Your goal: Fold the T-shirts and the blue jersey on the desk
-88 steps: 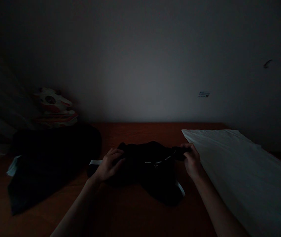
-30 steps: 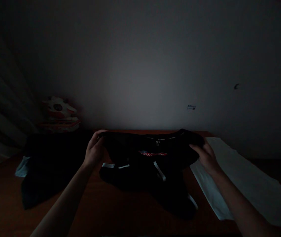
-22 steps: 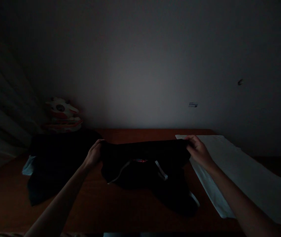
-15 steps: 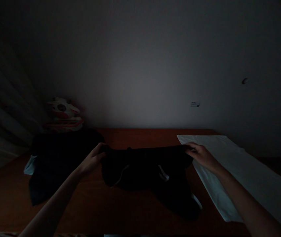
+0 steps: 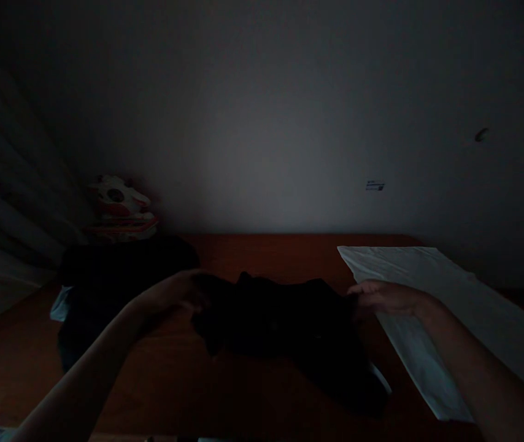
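Observation:
A pair of black drawstring pants (image 5: pixel 280 316) lies bunched in front of me, very dark, with a pale strip near its lower right end. My left hand (image 5: pixel 183 291), slightly blurred, is closed on the upper left corner of the cloth. At the opposite corner my right hand (image 5: pixel 375 296) pinches the fabric between thumb and fingers. The upper edge sags between my hands. Folds and shadow hide the cords and much of the garment's shape.
Left of my hands lies a pile of dark clothing (image 5: pixel 128 264) with a light blue piece (image 5: pixel 61 305) poking out. A white cloth (image 5: pixel 427 288) is spread at the right of the brown surface (image 5: pixel 262 245). A cow-like plush toy (image 5: pixel 117 196) sits at the back left near a curtain (image 5: pixel 8 202).
The waistband, straight and taut before, has gone slack and crumpled. The pale cords no longer show. My right hand is slightly lower, and the view has shifted a little.

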Tool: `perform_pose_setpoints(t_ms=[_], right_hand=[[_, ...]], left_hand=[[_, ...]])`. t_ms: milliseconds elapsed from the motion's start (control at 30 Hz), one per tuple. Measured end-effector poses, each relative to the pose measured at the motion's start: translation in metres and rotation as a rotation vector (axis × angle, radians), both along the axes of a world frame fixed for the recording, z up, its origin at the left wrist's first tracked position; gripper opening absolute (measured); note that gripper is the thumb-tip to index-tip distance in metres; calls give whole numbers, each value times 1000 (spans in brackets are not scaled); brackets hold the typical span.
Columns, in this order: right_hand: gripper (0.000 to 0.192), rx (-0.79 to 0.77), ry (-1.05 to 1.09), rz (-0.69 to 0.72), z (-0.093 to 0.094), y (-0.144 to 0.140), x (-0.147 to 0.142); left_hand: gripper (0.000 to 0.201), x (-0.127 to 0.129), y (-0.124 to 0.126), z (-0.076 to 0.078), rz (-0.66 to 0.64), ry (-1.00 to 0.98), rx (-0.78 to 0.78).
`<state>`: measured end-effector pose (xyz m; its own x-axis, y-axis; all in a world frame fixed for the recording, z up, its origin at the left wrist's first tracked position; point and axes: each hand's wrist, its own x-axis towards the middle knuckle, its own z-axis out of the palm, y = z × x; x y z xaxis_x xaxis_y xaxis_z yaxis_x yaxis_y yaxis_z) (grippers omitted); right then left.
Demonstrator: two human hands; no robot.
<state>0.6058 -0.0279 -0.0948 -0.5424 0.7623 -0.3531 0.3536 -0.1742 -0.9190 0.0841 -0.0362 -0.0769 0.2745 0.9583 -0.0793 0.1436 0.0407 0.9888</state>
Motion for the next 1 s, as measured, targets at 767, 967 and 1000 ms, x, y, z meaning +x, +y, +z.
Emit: perform_pose_setpoints(t_ms=[767, 967, 1000], right_hand=[[47, 1097, -643, -484, -139, 3, -61], [46, 950, -497, -525, -109, 30, -7], [48, 975, -514, -608, -102, 33, 0]], left_hand=[[35, 54, -7, -109, 218, 917, 600], [33, 31, -17, -84, 288, 755, 286], [34, 28, -20, -79, 282, 727, 253]])
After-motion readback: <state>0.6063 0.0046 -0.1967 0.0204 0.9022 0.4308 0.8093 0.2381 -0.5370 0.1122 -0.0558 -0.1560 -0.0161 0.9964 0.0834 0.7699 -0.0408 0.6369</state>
